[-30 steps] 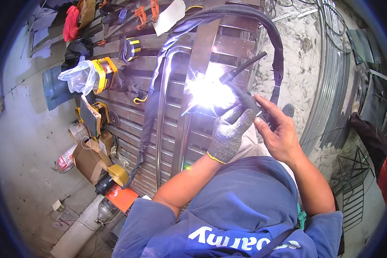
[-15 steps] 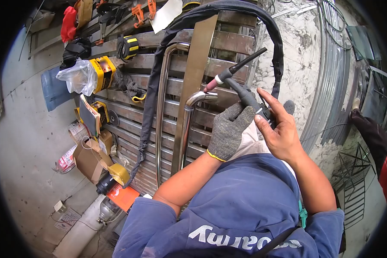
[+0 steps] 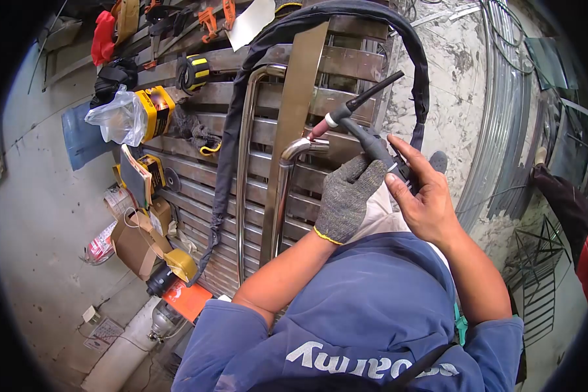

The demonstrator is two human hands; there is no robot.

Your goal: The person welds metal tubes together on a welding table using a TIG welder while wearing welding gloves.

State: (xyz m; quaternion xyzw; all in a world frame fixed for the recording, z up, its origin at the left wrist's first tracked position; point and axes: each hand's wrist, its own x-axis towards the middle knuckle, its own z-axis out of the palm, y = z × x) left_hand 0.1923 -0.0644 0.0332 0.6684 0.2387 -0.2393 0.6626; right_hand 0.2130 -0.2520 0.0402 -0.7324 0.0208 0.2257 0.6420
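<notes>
A TIG welding torch (image 3: 374, 144) with a pink nozzle and a long black back cap is in my hands. My left hand (image 3: 351, 199), in a grey knit glove, has its fingers curled against the torch's underside. My bare right hand (image 3: 431, 202) grips the handle from the other side, thumb and fingers around it. The nozzle tip is right at the bend of a shiny steel tube (image 3: 285, 186). That tube lies beside a flat metal bar (image 3: 300, 85) and a longer bent tube (image 3: 244, 153).
The slatted metal bench (image 3: 353, 62) carries the work. A black sheathed cable (image 3: 227, 140) loops across it. To the left are a tape measure (image 3: 194, 72), a yellow box (image 3: 157, 112), a grinding disc (image 3: 172, 179) and a cardboard box (image 3: 137, 242). Metal profiles (image 3: 496, 130) lie on the right.
</notes>
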